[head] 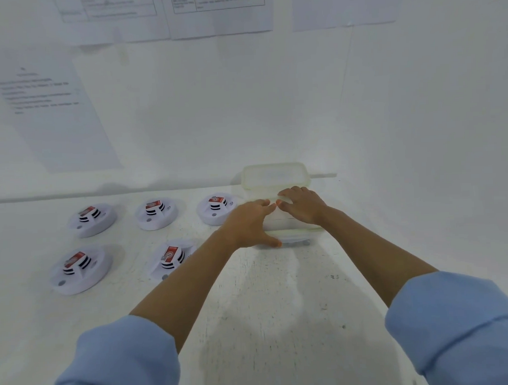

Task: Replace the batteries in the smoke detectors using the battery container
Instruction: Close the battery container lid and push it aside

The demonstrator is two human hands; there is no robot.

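Note:
The battery container [294, 237] is a translucent plastic box with a lid, standing right of centre on the white table; dark batteries show dimly through its front wall. My left hand [249, 224] grips it, thumb against the front edge and fingers laid across the lid. My right hand [302, 205] rests on the lid's far part, fingertips touching it close to my left fingertips. Five white round smoke detectors lie to the left, each with a red-labelled battery on top: three in the back row [92, 219] [156, 213] [217, 208] and two in front [80, 269] [170, 260].
A second translucent plastic box [275, 174] stands just behind the battery container, against the white wall. Printed sheets [54, 113] hang on the wall at left and above. The table [265, 307] reaches towards me between my arms.

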